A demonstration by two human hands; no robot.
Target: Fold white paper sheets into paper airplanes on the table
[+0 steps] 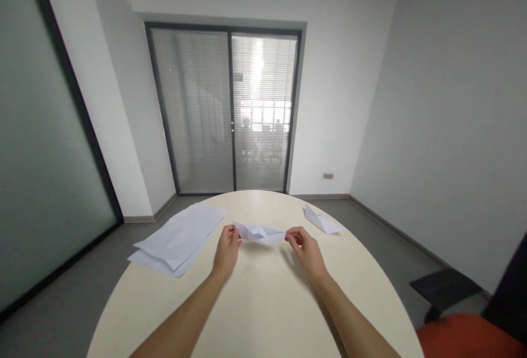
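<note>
A folded white paper boat (260,233) is stretched between my two hands, just above the round table (255,303). My left hand (227,249) pinches its left tip between thumb and fingers. At the opposite tip, my right hand (305,248) pinches the paper the same way. A small peak rises in the middle of the boat, between its low sides. Beyond my right hand, a second folded white paper piece (323,221) lies on the table. Several loose white sheets (181,240) overlap to the left of my left hand.
An orange-seated chair (469,336) with a black armrest stands at the right, beside the table's edge. Behind the table is a glass door (197,116) with blinds. A frosted glass panel (49,144) runs along the left.
</note>
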